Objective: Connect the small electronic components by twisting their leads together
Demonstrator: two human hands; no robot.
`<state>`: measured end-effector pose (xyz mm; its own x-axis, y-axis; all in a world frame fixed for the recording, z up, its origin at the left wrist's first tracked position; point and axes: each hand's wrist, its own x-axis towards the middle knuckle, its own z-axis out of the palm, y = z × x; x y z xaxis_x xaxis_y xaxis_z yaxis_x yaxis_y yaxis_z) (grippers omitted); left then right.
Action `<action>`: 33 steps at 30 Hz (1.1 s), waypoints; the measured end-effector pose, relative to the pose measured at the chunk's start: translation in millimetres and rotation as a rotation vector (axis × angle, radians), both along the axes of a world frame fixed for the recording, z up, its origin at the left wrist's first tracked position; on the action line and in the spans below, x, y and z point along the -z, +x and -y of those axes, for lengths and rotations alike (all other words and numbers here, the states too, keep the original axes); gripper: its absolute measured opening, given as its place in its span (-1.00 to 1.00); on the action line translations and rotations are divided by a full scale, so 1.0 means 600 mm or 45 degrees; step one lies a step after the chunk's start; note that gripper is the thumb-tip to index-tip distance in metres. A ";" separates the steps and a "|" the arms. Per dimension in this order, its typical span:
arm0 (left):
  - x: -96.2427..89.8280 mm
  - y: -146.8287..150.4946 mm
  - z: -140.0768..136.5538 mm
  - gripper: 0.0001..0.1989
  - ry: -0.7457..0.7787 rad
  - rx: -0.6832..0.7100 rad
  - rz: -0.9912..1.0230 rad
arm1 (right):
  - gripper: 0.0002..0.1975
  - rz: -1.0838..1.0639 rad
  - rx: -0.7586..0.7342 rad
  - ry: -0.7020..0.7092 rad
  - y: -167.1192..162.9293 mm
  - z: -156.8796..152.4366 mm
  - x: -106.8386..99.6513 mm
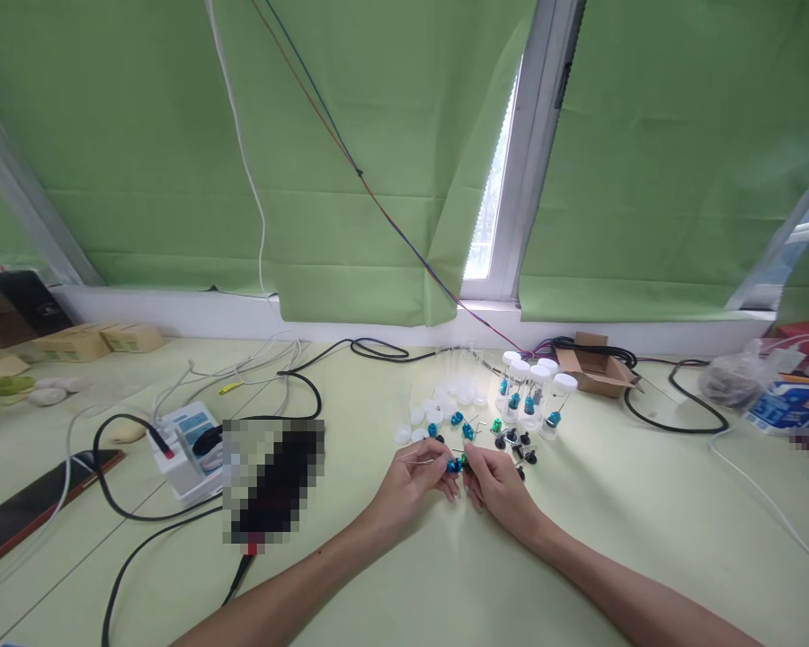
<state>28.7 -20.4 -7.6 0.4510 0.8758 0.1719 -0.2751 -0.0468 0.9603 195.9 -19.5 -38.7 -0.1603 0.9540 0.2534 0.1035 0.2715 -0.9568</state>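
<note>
I had both forearms angled in over the near part of the table (pixel 458 575), with plain tabletop between them for the wrists to move. My left hand (pixel 411 476) was pinched nearly closed, thumb and finger on a small blue piece (pixel 453 466); my right hand (pixel 502 490) pinched a green piece (pixel 465 461) right against it. I couldn't tell whether the two were joined. The remaining fingers were loosely curled.

Out to the left, a blurred dark object (pixel 276 485), cable attached, and a power strip (pixel 185 454) bounded the left arm's room. On the right, tabletop ran from the forearm to a white cord (pixel 765 499).

Just past the hands it got tight: black parts (pixel 532 458) beside the right knuckles, blue parts (pixel 468 432) ahead, white caps (pixel 416 415) beyond the left fingers. Farther off, capped bottles (pixel 559 403) stood upright with blue parts inside, an open box (pixel 597 364) behind them to the right. Black cable (pixel 381 350) lay along the far edge, under the sill (pixel 195 310) and green blinds (pixel 377 261).
</note>
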 end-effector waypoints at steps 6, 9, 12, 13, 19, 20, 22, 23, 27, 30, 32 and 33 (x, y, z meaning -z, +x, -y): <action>-0.001 0.001 -0.001 -0.81 -0.041 -0.041 0.051 | -0.51 0.024 0.007 0.056 0.000 0.004 -0.009; -0.002 0.001 -0.004 -0.81 -0.078 -0.084 0.089 | -0.67 -0.047 -0.036 0.068 0.001 0.006 -0.014; -0.001 -0.001 -0.006 -0.81 -0.125 -0.108 0.121 | -0.72 -0.075 -0.059 0.099 0.002 0.008 -0.015; 0.000 -0.001 -0.007 -0.81 -0.137 -0.113 0.129 | -0.73 -0.077 -0.061 0.111 0.002 0.008 -0.015; 0.000 0.000 -0.007 -0.81 -0.172 -0.101 0.133 | -0.76 -0.051 -0.066 0.116 0.001 0.008 -0.017; -0.001 0.001 -0.006 -0.81 -0.176 -0.101 0.130 | -0.76 -0.041 -0.064 0.112 0.001 0.009 -0.018; -0.003 0.002 -0.005 -0.82 -0.172 -0.108 0.123 | -0.75 -0.033 -0.059 0.104 0.001 0.010 -0.019; -0.004 0.002 -0.004 -0.82 -0.165 -0.111 0.116 | -0.75 -0.037 -0.060 0.099 0.001 0.010 -0.020; -0.002 0.003 -0.003 -0.83 -0.129 -0.127 0.078 | -0.73 -0.063 -0.082 0.089 0.000 0.010 -0.020; 0.002 0.002 -0.004 -0.83 -0.109 -0.134 0.062 | -0.72 -0.055 -0.091 0.084 0.000 0.009 -0.019; 0.003 0.002 -0.003 -0.83 -0.099 -0.134 0.059 | -0.70 -0.040 -0.093 0.081 0.000 0.008 -0.018; 0.003 0.001 -0.003 -0.83 -0.094 -0.133 0.055 | -0.69 -0.033 -0.092 0.078 0.000 0.008 -0.018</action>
